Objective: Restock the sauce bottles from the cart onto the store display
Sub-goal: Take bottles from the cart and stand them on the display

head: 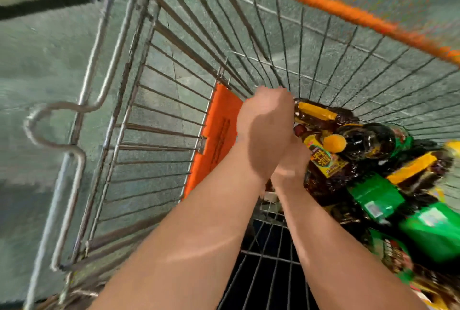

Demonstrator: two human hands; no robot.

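- Grey-green shop floor (37, 65) shows through the wire cart (139, 120), seen from straight above, with much motion blur.
- Nearest, both forearms reach down into the cart, close together.
- Left hand (263, 133) lies over the right, knuckles up and fingers curled down; what it grips is hidden, so I cannot tell.
- Right hand (290, 160) is mostly covered; its grasp cannot be told either.
- Just beyond the hands, dark sauce bottles (348, 150) with yellow and green labels lie piled on their sides at the cart's right.
- An orange flap (216, 135) sits left of the hands; the orange handle (323, 3) lies farthest.
- Judged step: picking bottles from the pile. Next comes a firm hold, then lifting clear of the wires toward the display.
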